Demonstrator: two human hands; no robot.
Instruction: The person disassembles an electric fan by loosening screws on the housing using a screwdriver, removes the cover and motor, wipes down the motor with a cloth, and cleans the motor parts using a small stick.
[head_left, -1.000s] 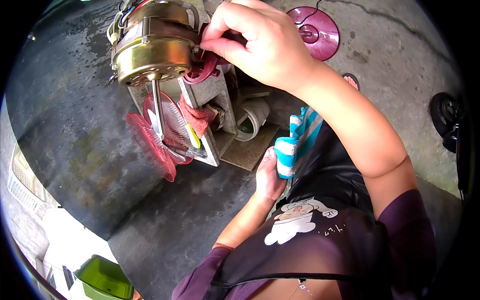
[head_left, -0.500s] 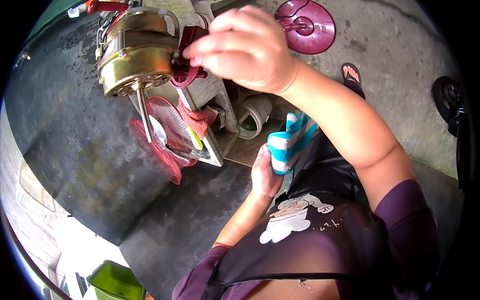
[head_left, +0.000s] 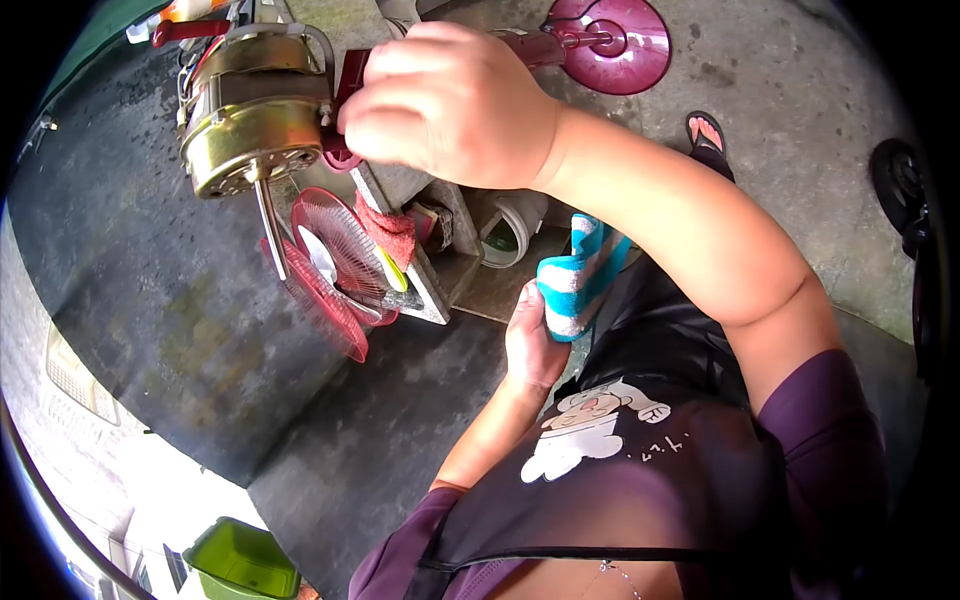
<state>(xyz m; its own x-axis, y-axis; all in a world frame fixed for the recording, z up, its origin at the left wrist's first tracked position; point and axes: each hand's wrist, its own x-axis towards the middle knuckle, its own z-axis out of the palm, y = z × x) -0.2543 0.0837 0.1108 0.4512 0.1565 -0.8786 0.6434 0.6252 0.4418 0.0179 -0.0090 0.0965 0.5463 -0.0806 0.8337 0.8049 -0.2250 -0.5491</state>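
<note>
My right hand [head_left: 455, 110] is up beside a brass-coloured fan motor [head_left: 255, 120], fingers curled at its dark red bracket [head_left: 350, 72]; whatever lies within them is hidden. The motor's bare metal shaft [head_left: 270, 235] points down. Lower down, my left hand [head_left: 532, 340] grips a blue and white striped cloth [head_left: 568, 290] near my lap. Below the motor, a red fan grille [head_left: 345, 245] rests against a concrete block stand [head_left: 428, 292], with a red cloth [head_left: 388, 230] and a yellow-green handle [head_left: 392, 270] alongside.
A purple-pink round base [head_left: 640, 55] lies on the concrete floor at the top. A white bucket [head_left: 515, 225] lies tipped beside the stand. At the lower left is a green basin [head_left: 245, 560]. A sandalled foot [head_left: 706, 132] and a black wheel [head_left: 893, 175] are at the right.
The motor has shifted left and slightly down in view. My right hand has moved left with it, its fingers now more curled over the bracket. My left hand still holds the striped cloth.
</note>
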